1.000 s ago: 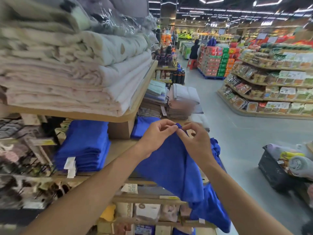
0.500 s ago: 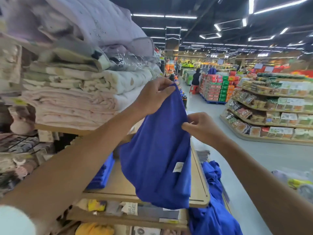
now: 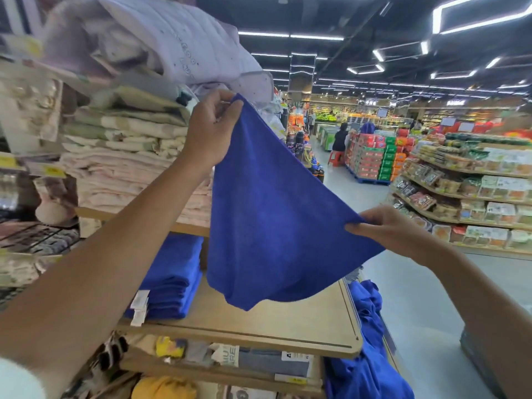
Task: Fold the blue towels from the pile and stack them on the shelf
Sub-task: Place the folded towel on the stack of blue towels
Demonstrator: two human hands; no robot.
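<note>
One blue towel is held spread above the shelf, one corner pinched by each of left grip and right grip; one folded stack is set left, bare board beside it to the right edge.

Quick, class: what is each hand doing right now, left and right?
Left hand: pinches the upper corner of the blue towel, held high.
Right hand: pinches the towel's other corner, lower and out to the right.
</note>
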